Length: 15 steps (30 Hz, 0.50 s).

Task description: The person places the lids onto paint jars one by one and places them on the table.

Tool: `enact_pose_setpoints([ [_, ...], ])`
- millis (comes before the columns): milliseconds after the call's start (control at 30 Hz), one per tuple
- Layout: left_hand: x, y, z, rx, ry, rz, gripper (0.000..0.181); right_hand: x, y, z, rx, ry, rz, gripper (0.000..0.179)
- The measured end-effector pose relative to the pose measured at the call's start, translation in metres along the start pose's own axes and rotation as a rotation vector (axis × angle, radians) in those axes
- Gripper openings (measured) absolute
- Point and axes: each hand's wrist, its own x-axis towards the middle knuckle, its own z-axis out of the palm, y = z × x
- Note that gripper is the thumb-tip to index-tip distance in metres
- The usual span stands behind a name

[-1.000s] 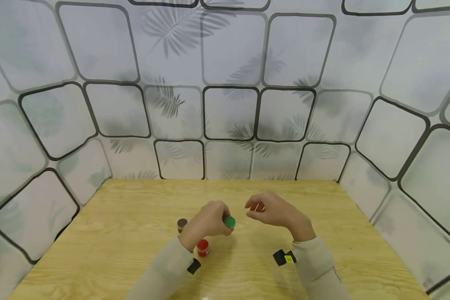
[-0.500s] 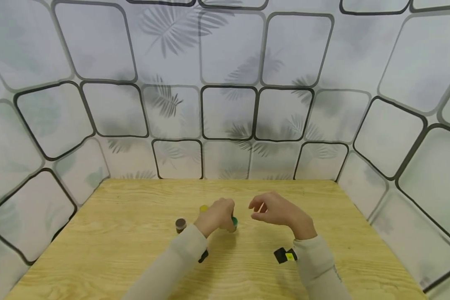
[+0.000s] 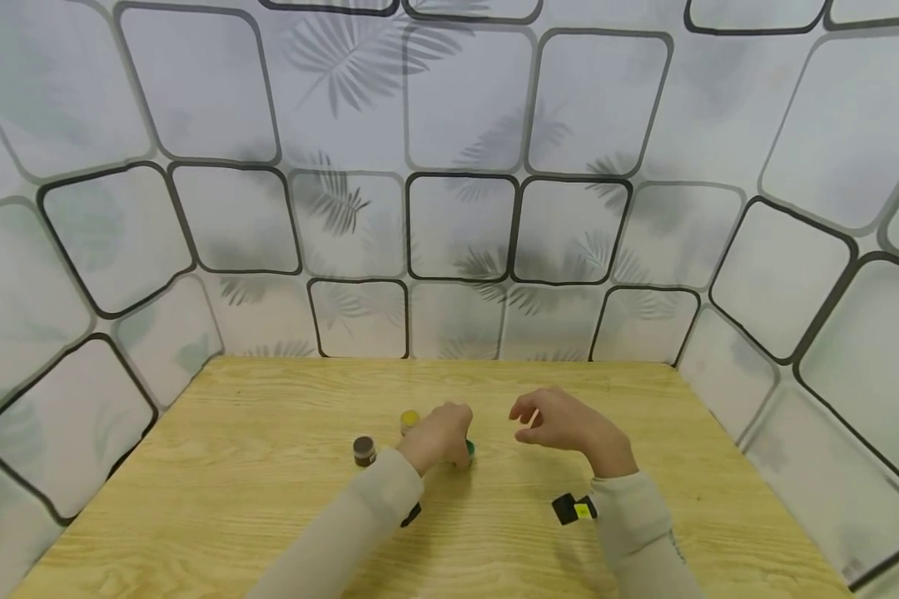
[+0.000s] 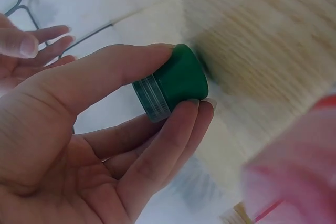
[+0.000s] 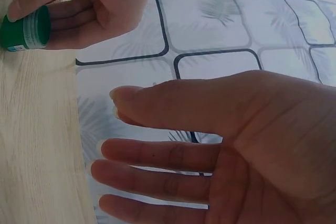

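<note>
My left hand (image 3: 440, 434) pinches a small green jar (image 4: 181, 80) between thumb and fingertips. It holds the jar low, right at the tabletop; in the head view only a sliver of green shows past the fingers. To the left of that hand stand a small yellow-topped jar (image 3: 409, 418) and a dark brown-topped jar (image 3: 363, 451). A blurred red-pink object (image 4: 294, 177) looms at the right edge of the left wrist view. Raised over the table to the right, my right hand (image 3: 569, 424) holds nothing, its fingers loosely bent with the thumb apart.
The wooden table (image 3: 270, 499) reaches back to a patterned curtain (image 3: 460, 225) that also rises on both sides. Black wrist-camera mounts sit under both sleeves, the right one (image 3: 573, 508) bearing a yellow mark.
My left hand has moved slightly right and lowered the green jar to the table. The yellow-topped jar has come into view, while the red jar is now hidden behind the left sleeve.
</note>
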Motion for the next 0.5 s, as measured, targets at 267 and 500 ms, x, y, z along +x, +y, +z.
enact_pose_setpoints([
  [267,-0.0006,-0.0001,0.0038,0.003,0.000,-0.032,0.033,0.0026,-0.0002,0.0023,0.016,-0.021,-0.024,0.024],
  [500,-0.0044,0.0003,0.0017,0.000,0.032,-0.011,0.033,0.0053,-0.0031,0.0065,-0.002,-0.024,-0.032,0.021],
])
